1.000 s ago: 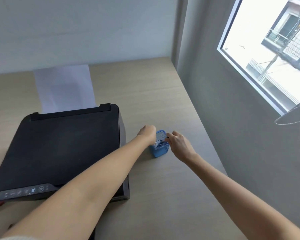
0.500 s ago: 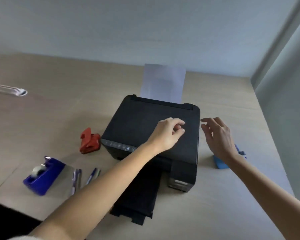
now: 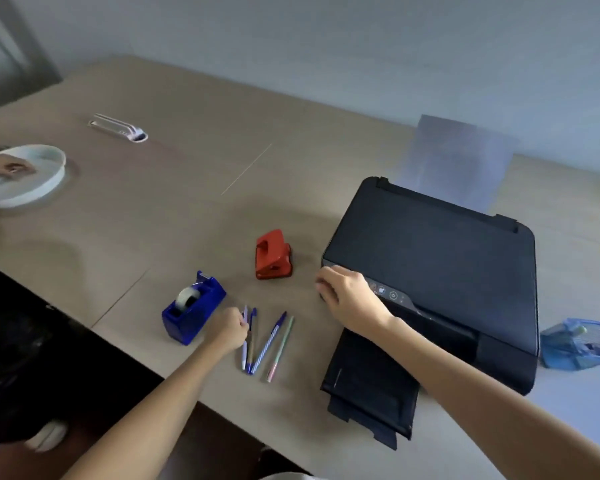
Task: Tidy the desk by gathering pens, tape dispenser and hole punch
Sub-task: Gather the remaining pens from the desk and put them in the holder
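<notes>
My left hand (image 3: 227, 332) curls over the pens (image 3: 265, 342), fingers closing on the leftmost to start gathering. The tape dispenser (image 3: 193, 308) sits at its nine o'clock, the hole punch (image 3: 273, 254) at one. My right hand (image 3: 349, 299), loosely curled and empty, steadies on the printer (image 3: 437, 268).

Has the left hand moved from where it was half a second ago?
Yes. The left hand was over the printer lid; now it is left of the printer, down at the pens on the desk.
</notes>
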`<state>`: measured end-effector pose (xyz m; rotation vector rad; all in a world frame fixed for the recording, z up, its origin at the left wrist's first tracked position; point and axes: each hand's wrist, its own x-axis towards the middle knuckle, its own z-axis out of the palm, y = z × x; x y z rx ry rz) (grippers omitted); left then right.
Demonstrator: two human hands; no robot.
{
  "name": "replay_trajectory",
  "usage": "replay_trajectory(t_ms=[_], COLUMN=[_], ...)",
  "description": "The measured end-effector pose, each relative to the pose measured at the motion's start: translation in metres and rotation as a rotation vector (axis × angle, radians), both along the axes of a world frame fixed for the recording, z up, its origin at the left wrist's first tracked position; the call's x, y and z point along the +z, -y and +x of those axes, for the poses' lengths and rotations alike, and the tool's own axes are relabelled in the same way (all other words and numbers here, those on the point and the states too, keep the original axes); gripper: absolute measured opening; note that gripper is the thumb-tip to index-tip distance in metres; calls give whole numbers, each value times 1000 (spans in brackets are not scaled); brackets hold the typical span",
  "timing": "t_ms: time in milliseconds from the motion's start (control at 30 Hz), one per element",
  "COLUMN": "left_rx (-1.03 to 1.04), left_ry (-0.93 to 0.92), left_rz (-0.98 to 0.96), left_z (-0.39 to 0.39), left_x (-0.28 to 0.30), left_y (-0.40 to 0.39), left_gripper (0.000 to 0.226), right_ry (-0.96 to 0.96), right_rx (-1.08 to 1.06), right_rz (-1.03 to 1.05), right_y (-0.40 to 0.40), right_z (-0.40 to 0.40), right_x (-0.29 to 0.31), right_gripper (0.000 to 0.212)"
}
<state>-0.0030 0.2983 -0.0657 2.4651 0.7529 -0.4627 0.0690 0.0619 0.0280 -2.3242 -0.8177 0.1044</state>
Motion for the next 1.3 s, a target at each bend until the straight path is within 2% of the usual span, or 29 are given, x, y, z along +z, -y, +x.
replay_trajectory(t_ms=[133, 233, 367, 467, 500, 600, 767, 900, 1067, 1200, 1300], left_rx=[-58, -38, -17, 49, 78, 104, 29, -25, -85, -114, -63], left_ry=[-110, -140, -186, -206, -168, -61, -89, -161, -68, 65, 96], left_rz=[4, -14, 17, 6, -22, -93, -119, -65, -60, -57, -159], left_z=[-6, -6, -1, 1, 1, 0, 2, 7, -7, -21, -20], left_x=[-16, -28, -35, -38, -39, -42, -48, -54, -54, -39, -27], left_y=[-2, -3, -8, -13, -15, -14, -2, 0, -16, -38, -54], left_gripper=[23, 20, 28, 30, 29, 29, 31, 37, 32, 29, 26], right_ry=[-300, -456, -586, -670, -677, -714, -699, -768, -771, -732, -722], right_rx=[-91, -166, -258, -393, -413, -504, -545, -597, -700, -609, -550], right_rz=[-284, -497, -558, -496, -481, -498, -522, -434, -295, -416, -482], right_y=[-44, -65, -94, -108, -111, -109, -97, -106, -133, -144, -136], right_z=[-8, -11, -20, -25, -25, -25, -17, -13, -18, -24, -22], right_x=[-48, -78, -97, -108, -112, -118, -122, -115, -123, -120, -120], right_gripper=[16, 18, 37, 17, 12, 28, 30, 32, 30, 29, 36])
